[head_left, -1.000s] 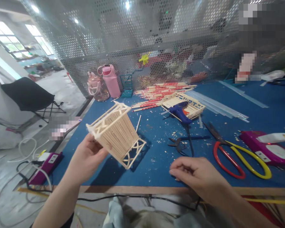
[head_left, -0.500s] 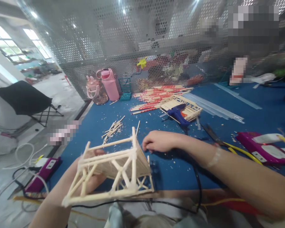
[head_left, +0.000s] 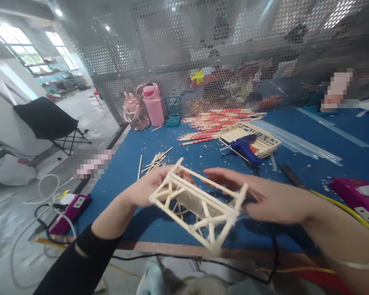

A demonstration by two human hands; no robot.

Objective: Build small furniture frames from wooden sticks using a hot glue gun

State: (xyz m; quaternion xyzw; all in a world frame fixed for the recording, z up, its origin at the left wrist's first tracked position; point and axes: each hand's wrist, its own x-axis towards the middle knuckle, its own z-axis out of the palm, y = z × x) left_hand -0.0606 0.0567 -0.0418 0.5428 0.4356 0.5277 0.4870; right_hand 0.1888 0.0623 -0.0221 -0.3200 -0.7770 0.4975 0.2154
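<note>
A pale stick-built frame [head_left: 199,205] with truss sides hangs over the near edge of the blue table [head_left: 326,143]. My left hand [head_left: 147,188] grips its left end from behind. My right hand [head_left: 258,196] is against its right end, fingers stretched along the far side. The frame lies tilted, its open truss face turned toward me.
Loose sticks [head_left: 155,160] lie just beyond the frame. Farther back are a blue glue gun [head_left: 247,148] on a second stick frame [head_left: 258,137], a pile of red-and-pale sticks [head_left: 218,121], two pink bottles [head_left: 153,104] and a mesh wall. A magenta tool [head_left: 356,196] lies right.
My right hand came back from the table surface to the frame's right end. The frame rose and turned, and both hands are on it now.
</note>
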